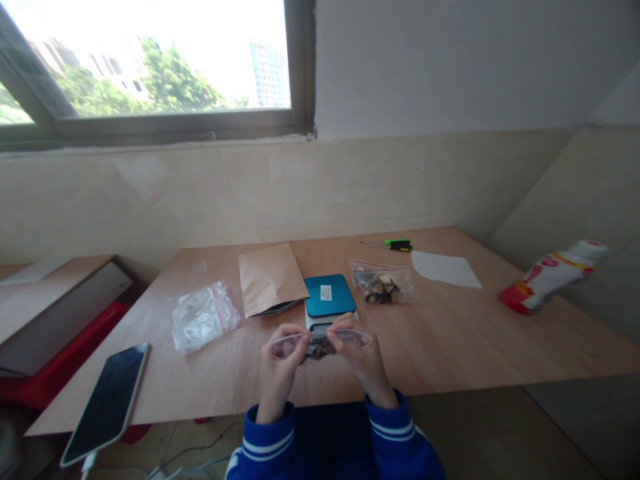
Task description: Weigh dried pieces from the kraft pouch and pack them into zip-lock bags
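Observation:
Between my two hands is a small clear zip bag [320, 347] with dark, dried-looking pieces in its lower part. My left hand [283, 357] pinches the left side of its top edge. On the other side, the fingers of my right hand [356, 350] grip the same edge. Just beyond the bag lies a blue-topped digital scale [330, 295], its display partly hidden by the bag and my fingers. Left of the scale, a brown paper pouch [273, 277] rests flat with its dark mouth toward me. A second zip bag [383, 285] holding brown and dark pieces lies right of the scale.
Clear empty zip bags [203, 317] lie at the left. A phone [107, 400] with a cable overhangs the table's front left edge. Screwdrivers [399, 245] and a white paper sheet [447, 269] lie at the back right, near a red and white bottle [547, 280].

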### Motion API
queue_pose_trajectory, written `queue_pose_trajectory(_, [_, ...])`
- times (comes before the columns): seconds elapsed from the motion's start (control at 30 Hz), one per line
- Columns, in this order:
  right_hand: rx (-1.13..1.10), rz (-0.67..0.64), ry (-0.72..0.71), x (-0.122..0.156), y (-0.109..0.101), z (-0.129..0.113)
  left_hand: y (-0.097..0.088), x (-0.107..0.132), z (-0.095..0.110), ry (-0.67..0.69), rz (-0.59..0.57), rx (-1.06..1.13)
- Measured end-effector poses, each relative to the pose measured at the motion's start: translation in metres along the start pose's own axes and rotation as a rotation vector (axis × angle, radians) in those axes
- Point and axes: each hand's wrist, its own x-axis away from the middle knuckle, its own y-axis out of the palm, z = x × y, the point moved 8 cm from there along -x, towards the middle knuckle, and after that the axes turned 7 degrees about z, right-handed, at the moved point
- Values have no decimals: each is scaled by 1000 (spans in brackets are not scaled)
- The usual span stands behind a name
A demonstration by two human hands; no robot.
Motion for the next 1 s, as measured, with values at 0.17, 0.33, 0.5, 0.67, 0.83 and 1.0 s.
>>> queue_pose_trajectory(0.17, [24,-54,12,-2,-7,3,-1,2,3,13,0,-19])
queue_pose_trajectory(0.33, [412,25,-179,-2,-23,-32,7,5,14,73,-55,-84])
queue_pose_trajectory(0.5, [753,79,-435,6,-13,-73,10,8,24,146,-48,-184])
queue_pose_trajectory(0.67, [732,65,-482,8,-8,-79,12,10,30,190,-85,-227])
queue_pose_trajectory(0.83, [697,77,-480,6,-8,-78,17,11,32,246,-118,-244])
queue_pose_trajectory(1.0, [697,134,-505,6,-12,-77,24,14,34,266,-196,-204])
